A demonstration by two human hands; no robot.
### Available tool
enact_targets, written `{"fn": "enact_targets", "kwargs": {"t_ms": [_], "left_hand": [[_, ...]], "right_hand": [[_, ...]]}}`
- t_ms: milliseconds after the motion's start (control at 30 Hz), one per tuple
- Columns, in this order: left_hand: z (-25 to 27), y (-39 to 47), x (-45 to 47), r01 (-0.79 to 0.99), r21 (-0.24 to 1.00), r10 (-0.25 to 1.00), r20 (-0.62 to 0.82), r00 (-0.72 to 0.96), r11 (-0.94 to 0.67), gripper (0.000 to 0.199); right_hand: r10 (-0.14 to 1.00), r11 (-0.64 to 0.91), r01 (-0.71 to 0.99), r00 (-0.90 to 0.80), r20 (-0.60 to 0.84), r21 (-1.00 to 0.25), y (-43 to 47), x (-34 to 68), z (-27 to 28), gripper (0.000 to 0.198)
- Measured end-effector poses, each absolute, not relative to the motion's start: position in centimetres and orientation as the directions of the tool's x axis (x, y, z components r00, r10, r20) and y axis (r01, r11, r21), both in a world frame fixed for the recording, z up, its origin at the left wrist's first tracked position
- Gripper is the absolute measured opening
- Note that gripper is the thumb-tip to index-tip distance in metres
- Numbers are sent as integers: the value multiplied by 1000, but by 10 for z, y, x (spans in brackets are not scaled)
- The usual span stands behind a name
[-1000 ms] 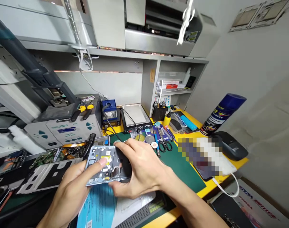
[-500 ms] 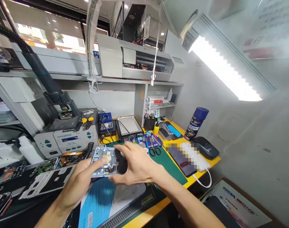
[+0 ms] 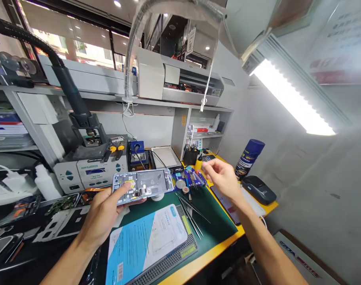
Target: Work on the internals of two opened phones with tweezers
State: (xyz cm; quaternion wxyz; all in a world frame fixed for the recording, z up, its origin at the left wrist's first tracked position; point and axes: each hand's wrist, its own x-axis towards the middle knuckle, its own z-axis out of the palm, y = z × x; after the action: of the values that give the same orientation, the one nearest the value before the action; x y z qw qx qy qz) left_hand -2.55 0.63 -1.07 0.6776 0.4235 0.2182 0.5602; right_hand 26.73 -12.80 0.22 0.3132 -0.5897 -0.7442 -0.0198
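My left hand (image 3: 105, 211) grips an opened smartphone (image 3: 152, 184) by its left end, thumb on the yellow patch of its inner parts. The phone's inside faces up, with a dark, wide bay on its right half. My right hand (image 3: 223, 180) is raised apart from the phone, over the right side of the bench near a small yellow bottle (image 3: 198, 163). Its fingers are curled in, thumb and forefinger close together; whatever they hold, if anything, I cannot make out. Below the phone lies a blue-and-white package (image 3: 149, 241), with several metal tweezers (image 3: 192, 217) beside it.
A green mat (image 3: 216, 213) covers the yellow-edged bench. At left stand a grey rework station (image 3: 91, 172) and loose phone parts (image 3: 61, 221). On the right are a blue-capped spray can (image 3: 248, 158), a black case (image 3: 259, 189) and a dark phone (image 3: 225, 204).
My right hand has left the phone and moved right and up. The phone's right half and the tweezers now show. My left hand still holds the phone; the view has shifted slightly.
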Motion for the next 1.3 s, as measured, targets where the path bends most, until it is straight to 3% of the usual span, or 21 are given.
{"fn": "enact_targets", "kwargs": {"t_ms": [333, 433, 633, 767, 933, 1100, 1300], "left_hand": [[2, 3, -33, -547, 836, 991, 33, 131, 44, 17], [7, -1, -32, -500, 863, 992, -5, 127, 68, 15], [11, -7, -32, -460, 885, 993, -25, 116, 76, 16], [12, -7, -32, -467, 881, 994, -25, 107, 73, 19], [8, -9, -29, -461, 883, 990, -19, 142, 83, 23], [0, -14, -29, -436, 896, 988, -27, 149, 90, 36], [3, -14, -28, -441, 896, 995, 0, 103, 45, 39]], "right_hand": [[877, 127, 944, 37, 480, -303, -125, 255, -16, 14], [888, 88, 934, 84, 452, -347, -129, 242, -17, 10], [945, 93, 845, 91, 313, -527, -128, 231, -16, 28], [964, 95, 683, 118, 238, -725, -128, 247, 5, 21], [950, 177, 327, 188, 248, -928, -126, 255, 42, 16], [951, 266, 55, 147, 271, -962, -99, 214, 61, 11], [952, 306, -108, 7, 307, -946, -50, 157, 66, 13]]}}
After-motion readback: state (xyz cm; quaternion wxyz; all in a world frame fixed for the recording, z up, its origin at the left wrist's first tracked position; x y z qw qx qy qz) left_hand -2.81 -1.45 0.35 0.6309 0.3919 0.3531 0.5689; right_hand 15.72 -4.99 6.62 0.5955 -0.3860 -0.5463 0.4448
